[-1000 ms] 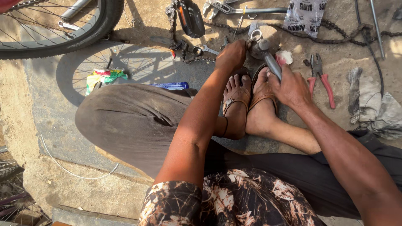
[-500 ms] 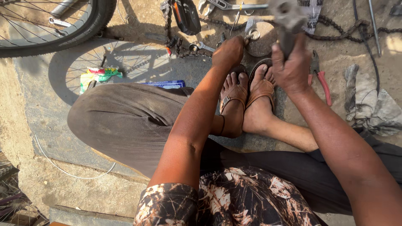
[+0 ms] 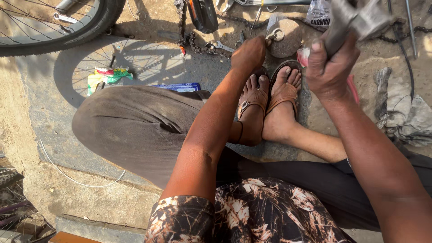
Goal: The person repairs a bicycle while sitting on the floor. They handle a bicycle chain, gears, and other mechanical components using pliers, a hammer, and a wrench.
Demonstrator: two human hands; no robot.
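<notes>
Right hand (image 3: 330,67), at two o'clock from the sandalled feet (image 3: 269,99): fist closed around the handle of a grey metal hammer (image 3: 360,18), head raised. Left hand (image 3: 248,53), at twelve o'clock: fingers closed, pinning a small metal ring (image 3: 276,34) on the round stone block (image 3: 288,38). Step judged: striking; the blow must land on the ring, clear of the fingers; bicycle wheel (image 3: 58,27) at ten o'clock beyond.

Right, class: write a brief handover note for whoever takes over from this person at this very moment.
Left hand: stretched forward, pinning a small metal ring on the round stone block beyond the sandalled feet.
Right hand: raised, gripping a hammer, its head blurred.
Done: ring placed on the block.
Left: probably the blow; I cannot tell the ring's condition.
</notes>
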